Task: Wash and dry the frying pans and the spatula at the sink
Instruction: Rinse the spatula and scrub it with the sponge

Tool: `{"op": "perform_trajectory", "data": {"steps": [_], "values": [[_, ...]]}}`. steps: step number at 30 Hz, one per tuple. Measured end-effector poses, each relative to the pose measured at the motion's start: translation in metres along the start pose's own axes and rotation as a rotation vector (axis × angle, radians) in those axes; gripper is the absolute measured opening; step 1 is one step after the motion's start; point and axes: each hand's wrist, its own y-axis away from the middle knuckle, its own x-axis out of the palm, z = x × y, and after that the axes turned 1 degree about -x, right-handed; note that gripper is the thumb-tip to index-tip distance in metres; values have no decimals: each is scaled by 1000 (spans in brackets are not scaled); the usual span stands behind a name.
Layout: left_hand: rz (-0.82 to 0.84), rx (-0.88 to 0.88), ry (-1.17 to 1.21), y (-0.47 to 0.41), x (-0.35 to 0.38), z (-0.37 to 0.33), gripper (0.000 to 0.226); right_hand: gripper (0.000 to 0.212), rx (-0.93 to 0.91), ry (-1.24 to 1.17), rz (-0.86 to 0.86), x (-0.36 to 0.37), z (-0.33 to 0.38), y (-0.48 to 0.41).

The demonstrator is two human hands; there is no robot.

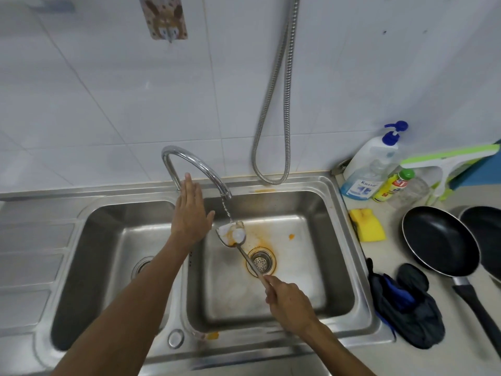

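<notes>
On the far left, the sink's [298, 183] left basin [89, 267] sits beside a ribbed draining board. High on the tiled wall is a patterned hook sticker [165, 19]. My left grip [189, 218] is spread flat, fingers straight, holding nothing, over the divider just beside the curved tap [195, 169]; I cannot tell whether it touches the tap. A thin stream of water falls from the spout onto the spatula [231, 234], which is held over the right basin. Its metal blade is smeared with orange sauce and white residue. The slim shaft slopes down across the drain strainer [260, 263], which is ringed with orange stains. My right grip [290, 302] is curled round the handle end at the near side. A metal hose [273, 104] loops down the wall behind. On the desk [390, 253] to the right lie a yellow sponge [368, 226] and a dark cloth [406, 308]. Farther back stand a pump bottle [371, 166], a yellow bottle [393, 185] and a green squeegee [447, 161]. A black frying pan [439, 240] rests near them, its handle pointing near-right, with a second pan [485, 234] partly behind it.
</notes>
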Motion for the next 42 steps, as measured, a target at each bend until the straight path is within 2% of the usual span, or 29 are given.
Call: {"op": "perform_trajectory", "data": {"steps": [2,7,11,15,18,23,30,35,42], "values": [[21,-16,28,-6,0,-3,101,36,35,-44,40,-2,-2,-4],[3,-36,75,0,3,-3,93,38,194,-399,157,-15,5,-8],[-5,-89,222,20,6,-17,83,37,225,-478,184,-18,5,-5],[285,-247,428,67,15,-51,78,37,229,-479,159,-18,4,0],[521,-282,608,97,17,-82,45,38,197,-424,93,-15,3,5],[791,-537,1064,124,35,-122,46,34,182,-368,-3,-18,3,13],[759,-671,1288,125,42,-161,45,30,125,-296,-90,-18,-4,21],[719,-700,1308,125,45,-172,36,29,136,-321,-141,-17,-8,21],[631,-672,1248,123,50,-183,34,30,159,-329,-146,-15,-13,19]]}}
